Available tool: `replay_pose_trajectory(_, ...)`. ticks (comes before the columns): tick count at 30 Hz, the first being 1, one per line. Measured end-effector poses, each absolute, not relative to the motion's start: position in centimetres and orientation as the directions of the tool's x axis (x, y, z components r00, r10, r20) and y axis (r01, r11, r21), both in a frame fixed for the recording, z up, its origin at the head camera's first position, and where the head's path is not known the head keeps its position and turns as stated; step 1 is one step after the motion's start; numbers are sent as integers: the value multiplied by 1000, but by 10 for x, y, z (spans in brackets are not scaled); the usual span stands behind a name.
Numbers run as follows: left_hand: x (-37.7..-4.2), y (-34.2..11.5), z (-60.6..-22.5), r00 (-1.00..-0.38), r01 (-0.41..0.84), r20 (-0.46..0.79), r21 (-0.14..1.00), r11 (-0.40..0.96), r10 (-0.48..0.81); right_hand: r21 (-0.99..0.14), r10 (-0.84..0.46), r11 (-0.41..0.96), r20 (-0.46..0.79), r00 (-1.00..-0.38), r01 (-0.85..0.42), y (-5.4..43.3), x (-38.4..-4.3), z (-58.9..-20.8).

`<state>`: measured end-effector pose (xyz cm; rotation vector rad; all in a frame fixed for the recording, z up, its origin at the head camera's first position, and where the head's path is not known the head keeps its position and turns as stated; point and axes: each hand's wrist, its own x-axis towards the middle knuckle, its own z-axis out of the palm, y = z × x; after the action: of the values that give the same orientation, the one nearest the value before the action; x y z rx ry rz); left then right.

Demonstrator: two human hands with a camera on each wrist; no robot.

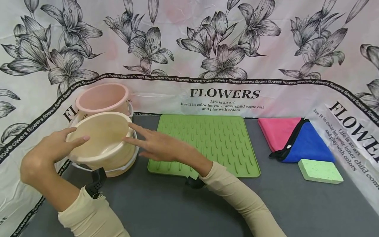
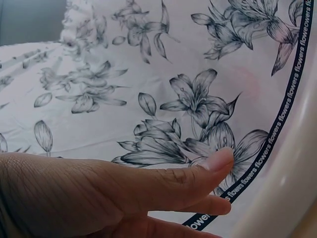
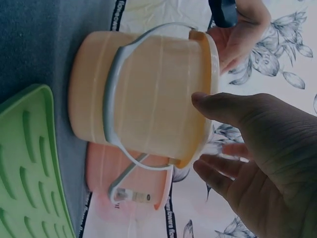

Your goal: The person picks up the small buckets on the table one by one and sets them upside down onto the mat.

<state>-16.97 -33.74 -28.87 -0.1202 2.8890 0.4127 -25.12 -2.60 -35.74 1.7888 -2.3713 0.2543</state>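
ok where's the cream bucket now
In the head view, the cream bucket stands on the left side, in front of the pink bucket and left of the green mat.

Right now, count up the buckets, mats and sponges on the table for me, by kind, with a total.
Buckets: 2, a cream bucket and a pink bucket
Mats: 1, a green mat
Sponges: 1, a light green sponge
Total: 4
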Motion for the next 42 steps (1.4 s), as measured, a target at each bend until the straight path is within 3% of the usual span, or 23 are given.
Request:
replay_pose_trajectory(9,-169,-338,-290,-973,-96,-227,288,953,-29,-64,-937,279,199,-287,-958,-28,-248,-364)
replay_pose_trajectory(16,-173,-336,-290,-971,-104,-234,231,967,-49,-89,-935,279,204,-292,-956,-31,-245,-365)
replay_pose_trajectory(24,-173,-324,-289,-973,-106,-225,221,969,-55,-163,-934,172,286,-214,-971,-31,-243,-370)
replay_pose_trajectory(28,-175,-318,-288,-976,-111,-210,227,967,-63,-188,-927,178,298,-229,-966,-26,-242,-366)
replay_pose_trajectory(35,-175,-304,-276,-994,-71,-102,313,947,-40,4,-835,239,512,-203,-971,-17,-248,-353)
replay_pose_trajectory(42,-175,-276,-268,-998,27,63,367,930,4,20,-714,336,657,-240,-942,0,-254,-334)
